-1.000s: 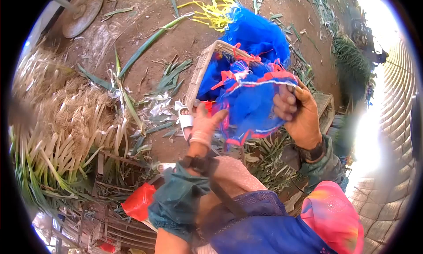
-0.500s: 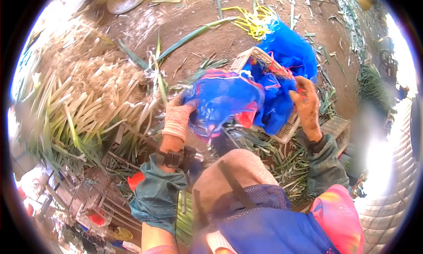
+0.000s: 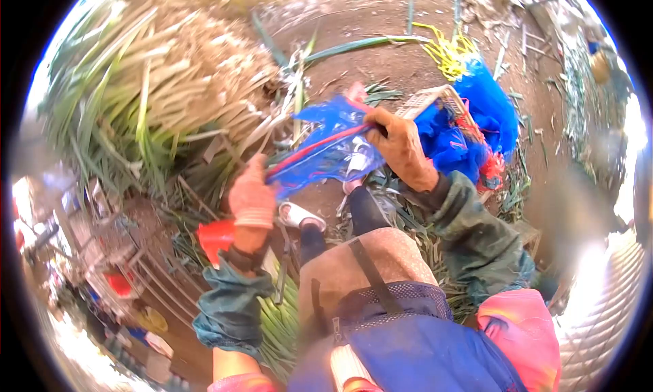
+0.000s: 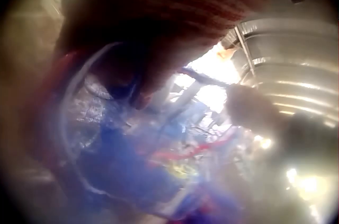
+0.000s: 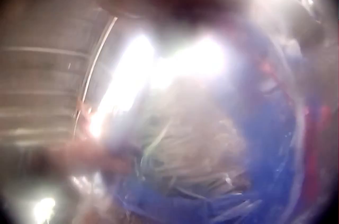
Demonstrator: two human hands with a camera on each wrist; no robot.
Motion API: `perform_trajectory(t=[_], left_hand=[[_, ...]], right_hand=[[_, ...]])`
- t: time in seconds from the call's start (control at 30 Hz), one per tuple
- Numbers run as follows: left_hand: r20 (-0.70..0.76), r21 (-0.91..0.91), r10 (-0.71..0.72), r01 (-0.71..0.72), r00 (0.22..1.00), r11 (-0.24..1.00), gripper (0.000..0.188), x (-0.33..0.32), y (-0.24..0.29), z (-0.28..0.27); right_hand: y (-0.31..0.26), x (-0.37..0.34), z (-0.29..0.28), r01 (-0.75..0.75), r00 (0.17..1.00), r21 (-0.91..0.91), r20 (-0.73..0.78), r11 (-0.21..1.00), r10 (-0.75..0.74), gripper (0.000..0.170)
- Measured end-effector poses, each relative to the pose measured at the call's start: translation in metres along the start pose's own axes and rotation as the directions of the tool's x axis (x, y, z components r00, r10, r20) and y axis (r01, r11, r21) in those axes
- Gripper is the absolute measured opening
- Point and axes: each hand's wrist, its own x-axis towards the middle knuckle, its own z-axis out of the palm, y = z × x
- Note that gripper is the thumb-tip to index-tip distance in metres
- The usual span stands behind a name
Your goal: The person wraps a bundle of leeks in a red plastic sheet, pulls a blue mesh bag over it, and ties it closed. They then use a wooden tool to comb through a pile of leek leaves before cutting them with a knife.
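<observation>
A blue mesh bag [image 3: 330, 150] with a red edge is stretched between both hands over the ground in the head view. My left hand [image 3: 252, 195], with a pale striped wrap round it, grips the bag's left end. The other end is pinched by my right hand [image 3: 405, 150], fingers curled at the red edge. In the left wrist view the blue mesh [image 4: 116, 155] hangs below a dark, blurred hand, with a pale curved rim. The right wrist view has the same mesh [image 5: 270, 144] bowed out into a wide loop, much blurred.
Right of the hands stands a plastic crate [image 3: 422, 103] with more blue mesh bags [image 3: 442, 144] in it. Behind it lies a blue bundle [image 3: 490, 99] with yellow strings [image 3: 449, 52]. Leeks [image 3: 170, 99] are heaped at left. A red container [image 3: 218, 237] sits near the left wrist.
The bag has moved left, away from the crate. The right hand let go of it, was at the crate half a second ago, and now grips the bag's edge. The view has shifted left.
</observation>
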Motion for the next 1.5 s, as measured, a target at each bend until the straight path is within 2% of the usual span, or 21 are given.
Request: perform_trajectory(t=[0.07, 0.13, 0.33, 0.47, 0.5, 0.57, 0.63, 0.73, 0.8, 0.87, 0.97, 1.0, 1.03, 1.1, 1.13, 1.17, 1.2, 1.23, 1.27, 1.33, 1.5], left_hand=[[-0.012, 0.181, -0.118, 0.118, 0.993, 0.976, 0.04, -0.009, -0.042, -0.025], [-0.052, 0.257, -0.17, 0.178, 0.984, 0.95, 0.038, -0.028, -0.082, -0.047], [-0.119, 0.054, -0.452, 0.46, 0.884, 0.886, 0.03, -0.09, -0.19, -0.082], [-0.142, -0.36, -0.696, 0.618, 0.704, 0.699, 0.019, -0.125, -0.295, -0.059], [-0.067, -0.578, -0.789, 0.62, 0.611, 0.53, 0.018, -0.134, -0.337, -0.04], [0.16, -0.854, -0.922, 0.518, 0.354, 0.051, 0.02, -0.142, -0.346, -0.054], [-0.205, -0.698, -0.698, 0.398, 0.686, 0.596, 0.023, -0.156, -0.457, -0.008], [-0.315, -0.608, -0.486, 0.22, 0.815, 0.763, 0.027, -0.16, -0.466, -0.045], [-0.171, -0.943, -0.458, -0.011, 0.872, 0.332, 0.023, -0.152, -0.445, -0.106], [-0.101, -0.954, -0.357, -0.193, 0.928, -0.231, 0.019, -0.15, -0.425, -0.159], [0.009, -0.804, -0.358, 0.219, 0.934, 0.553, 0.027, -0.154, -0.383, -0.203], [-0.094, -0.489, -0.263, 0.186, 0.96, 0.852, 0.03, -0.155, -0.388, -0.199], [-0.14, -0.079, -0.133, 0.123, 0.981, 0.989, 0.033, -0.156, -0.396, -0.194], [-0.145, 0.433, -0.008, 0.071, 0.989, 0.899, 0.036, -0.154, -0.434, -0.173], [-0.083, 0.496, -0.083, 0.113, 0.993, 0.861, 0.035, -0.154, -0.44, -0.162], [-0.029, 0.56, -0.158, 0.147, 0.987, 0.815, 0.035, -0.152, -0.444, -0.152], [0.02, 0.622, -0.233, 0.17, 0.972, 0.765, 0.034, -0.149, -0.447, -0.142], [0.111, 0.622, -0.346, 0.207, 0.932, 0.756, 0.03, -0.144, -0.446, -0.128], [0.182, 0.645, -0.371, 0.174, 0.911, 0.744, 0.029, -0.143, -0.455, -0.111], [0.313, 0.681, -0.421, 0.108, 0.851, 0.724, 0.028, -0.144, -0.479, -0.061], [0.379, 0.63, -0.373, 0.059, 0.847, 0.774, 0.026, -0.142, -0.525, 0.059]], right_hand=[[-0.007, -0.008, 0.016, 0.305, 0.942, -0.237, 0.219, 0.923, -0.255, 0.014], [0.018, -0.002, 0.035, 0.356, 0.919, -0.476, 0.332, 0.804, -0.21, 0.01], [-0.032, 0.031, 0.058, 0.09, 0.995, -0.529, 0.084, 0.844, -0.053, 0.029], [-0.103, 0.012, 0.109, 0.502, 0.855, -0.092, -0.095, 0.86, -0.509, 0.021], [-0.128, -0.003, 0.119, 0.247, 0.969, 0.281, -0.092, 0.928, -0.23, 0.017], [-0.172, -0.029, 0.138, -0.183, 0.983, 0.747, 0.143, 0.639, 0.115, 0.019], [-0.189, -0.032, 0.155, -0.256, 0.957, 0.64, 0.274, 0.725, 0.096, 0.022], [-0.13, 0.012, 0.188, -0.295, 0.928, 0.278, 0.311, 0.914, 0.205, 0.024], [-0.115, 0.055, 0.183, 0.033, 0.942, -0.128, 0.335, 0.991, 0.012, 0.027], [-0.064, 0.146, 0.174, 0.541, 0.832, -0.253, 0.3, 0.802, -0.467, 0.023], [-0.137, 0.207, 0.155, 0.819, 0.463, -0.538, 0.416, 0.199, -0.783, 0.028], [-0.164, 0.195, 0.163, 0.792, 0.592, -0.441, 0.383, 0.423, -0.709, 0.028], [-0.16, 0.186, 0.176, 0.8, 0.571, -0.486, 0.433, 0.353, -0.698, 0.027], [-0.154, 0.158, 0.209, 0.838, 0.543, -0.363, 0.492, 0.407, -0.68, 0.026], [-0.167, 0.112, 0.229, 0.684, 0.601, 0.054, 0.523, 0.728, -0.604, 0.029], [-0.187, 0.051, 0.247, 0.173, 0.619, 0.514, 0.607, 0.84, -0.499, 0.035], [-0.192, 0.01, 0.264, 0.06, 0.537, 0.556, 0.682, 0.829, -0.496, 0.042], [-0.151, 0.014, 0.287, 0.708, 0.258, 0.171, 0.841, 0.686, -0.476, 0.042], [-0.08, -0.007, 0.315, 0.826, 0.194, 0.204, 0.771, 0.525, -0.606, 0.037], [-0.03, -0.055, 0.352, 0.951, -0.015, 0.096, 0.964, 0.293, -0.267, 0.036], [0.111, -0.155, 0.444, 0.93, 0.096, -0.047, 0.988, 0.365, -0.119, 0.034]])
